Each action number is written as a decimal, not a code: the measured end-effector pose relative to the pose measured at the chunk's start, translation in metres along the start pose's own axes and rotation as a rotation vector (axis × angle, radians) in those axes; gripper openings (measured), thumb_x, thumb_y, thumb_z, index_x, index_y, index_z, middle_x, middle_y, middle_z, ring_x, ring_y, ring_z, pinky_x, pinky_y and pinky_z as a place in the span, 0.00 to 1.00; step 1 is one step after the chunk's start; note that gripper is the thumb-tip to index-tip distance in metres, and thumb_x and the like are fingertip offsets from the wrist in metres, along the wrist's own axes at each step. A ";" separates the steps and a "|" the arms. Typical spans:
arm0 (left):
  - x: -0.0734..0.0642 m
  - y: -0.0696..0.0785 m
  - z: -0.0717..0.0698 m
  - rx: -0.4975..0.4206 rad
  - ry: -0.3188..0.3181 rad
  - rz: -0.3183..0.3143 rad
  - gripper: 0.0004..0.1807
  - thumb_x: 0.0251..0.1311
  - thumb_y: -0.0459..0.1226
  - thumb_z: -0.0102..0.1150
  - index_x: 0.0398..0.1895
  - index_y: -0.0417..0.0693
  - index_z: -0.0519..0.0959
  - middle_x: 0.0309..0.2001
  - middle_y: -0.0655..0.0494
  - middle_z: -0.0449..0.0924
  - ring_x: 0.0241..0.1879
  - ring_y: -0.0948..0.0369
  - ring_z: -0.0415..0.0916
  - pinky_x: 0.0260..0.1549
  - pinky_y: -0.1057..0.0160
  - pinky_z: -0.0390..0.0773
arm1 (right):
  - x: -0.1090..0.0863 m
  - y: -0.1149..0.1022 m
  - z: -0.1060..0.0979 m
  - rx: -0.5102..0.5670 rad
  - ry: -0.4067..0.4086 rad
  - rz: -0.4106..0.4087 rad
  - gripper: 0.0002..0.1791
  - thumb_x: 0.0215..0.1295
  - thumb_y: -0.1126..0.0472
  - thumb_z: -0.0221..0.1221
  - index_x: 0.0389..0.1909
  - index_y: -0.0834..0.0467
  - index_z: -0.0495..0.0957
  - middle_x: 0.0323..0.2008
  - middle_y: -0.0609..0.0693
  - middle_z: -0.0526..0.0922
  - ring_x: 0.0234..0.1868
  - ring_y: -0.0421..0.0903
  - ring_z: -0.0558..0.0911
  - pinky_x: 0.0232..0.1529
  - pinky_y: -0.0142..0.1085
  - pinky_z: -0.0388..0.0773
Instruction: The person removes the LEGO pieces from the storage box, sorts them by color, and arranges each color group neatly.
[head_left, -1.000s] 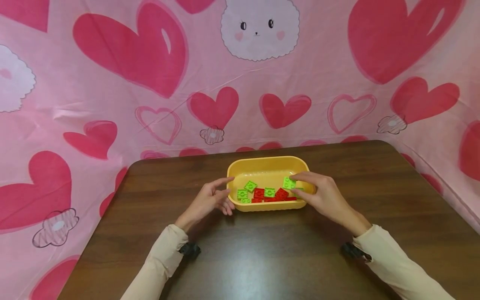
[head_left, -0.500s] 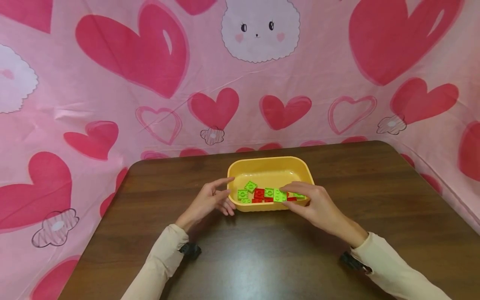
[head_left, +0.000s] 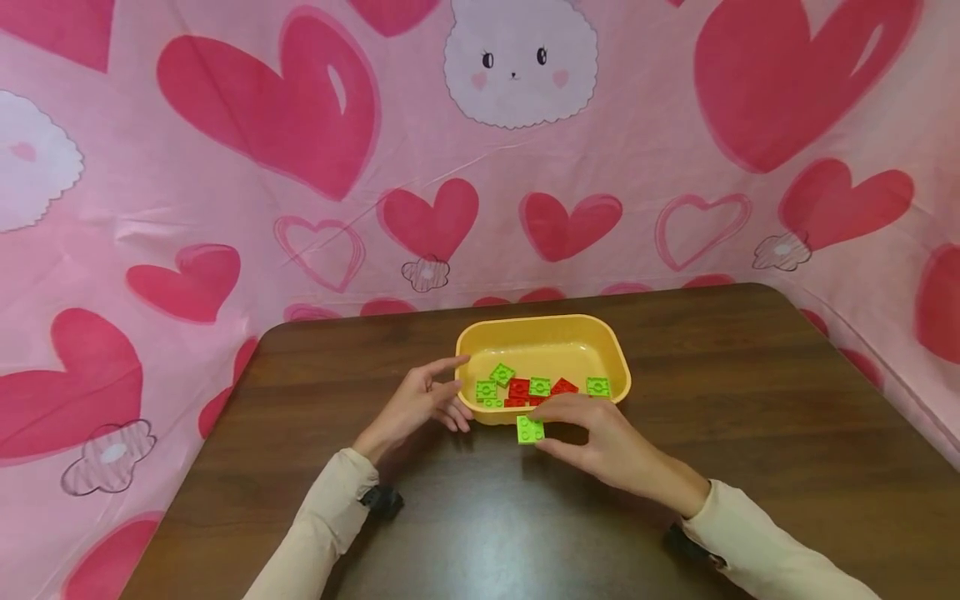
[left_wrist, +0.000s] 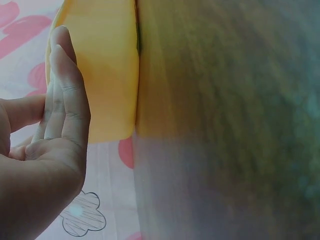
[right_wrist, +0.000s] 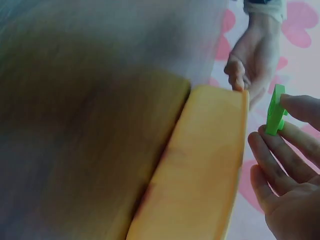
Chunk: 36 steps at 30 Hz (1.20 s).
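A bright green, studded toy building brick [head_left: 530,430] is pinched between the thumb and fingertips of my right hand [head_left: 611,442]. It is just in front of the near wall of a yellow plastic tub [head_left: 618,367]. In the right wrist view, the brick [right_wrist: 275,110] is seen edge-on. My left hand [head_left: 412,408] holds the tub's left end, one fingertip over the rim and the lower fingers against the outside. Inside the tub lie several green bricks [head_left: 597,387] and red bricks [head_left: 519,388], partly hidden by the near wall and my right hand.
The tub stands toward the back of a dark brown wooden table [head_left: 360,350]. Behind the table hangs a pink cloth [head_left: 495,158] with hearts. Each sleeve cuff has a dark device [head_left: 382,501] at the wrist.
My right hand, pinching the green brick, has come out of the tub's right side, moving left and toward me past the near rim. The left hand stays at the tub's left end.
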<state>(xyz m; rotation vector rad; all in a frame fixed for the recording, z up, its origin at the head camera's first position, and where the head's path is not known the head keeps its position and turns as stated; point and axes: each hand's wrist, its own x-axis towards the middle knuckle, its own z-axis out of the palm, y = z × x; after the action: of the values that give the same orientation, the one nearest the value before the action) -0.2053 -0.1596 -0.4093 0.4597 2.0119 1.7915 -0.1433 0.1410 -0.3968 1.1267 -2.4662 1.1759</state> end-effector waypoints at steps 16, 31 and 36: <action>-0.003 -0.002 0.002 -0.006 0.004 0.000 0.27 0.75 0.32 0.48 0.75 0.41 0.60 0.33 0.35 0.85 0.28 0.48 0.86 0.32 0.53 0.86 | 0.010 -0.007 0.037 0.095 -0.265 0.121 0.16 0.61 0.64 0.69 0.50 0.58 0.83 0.36 0.42 0.84 0.33 0.34 0.78 0.35 0.30 0.80; -0.004 -0.006 0.002 0.025 0.002 0.008 0.27 0.75 0.32 0.48 0.75 0.42 0.60 0.33 0.37 0.86 0.28 0.48 0.86 0.31 0.55 0.86 | 0.014 -0.004 0.058 0.116 -0.341 0.207 0.12 0.58 0.68 0.70 0.43 0.62 0.83 0.31 0.45 0.82 0.27 0.30 0.78 0.31 0.27 0.78; -0.004 -0.005 0.004 0.031 0.007 0.006 0.27 0.76 0.33 0.47 0.75 0.42 0.60 0.33 0.37 0.85 0.29 0.47 0.86 0.31 0.55 0.86 | 0.015 -0.007 0.059 0.035 -0.381 0.191 0.12 0.58 0.66 0.70 0.43 0.60 0.82 0.34 0.44 0.78 0.28 0.31 0.75 0.34 0.27 0.75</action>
<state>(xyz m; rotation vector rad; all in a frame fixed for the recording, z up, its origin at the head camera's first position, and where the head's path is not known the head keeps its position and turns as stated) -0.1995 -0.1593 -0.4144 0.4704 2.0478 1.7698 -0.1403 0.0871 -0.4253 1.2472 -2.9047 1.1460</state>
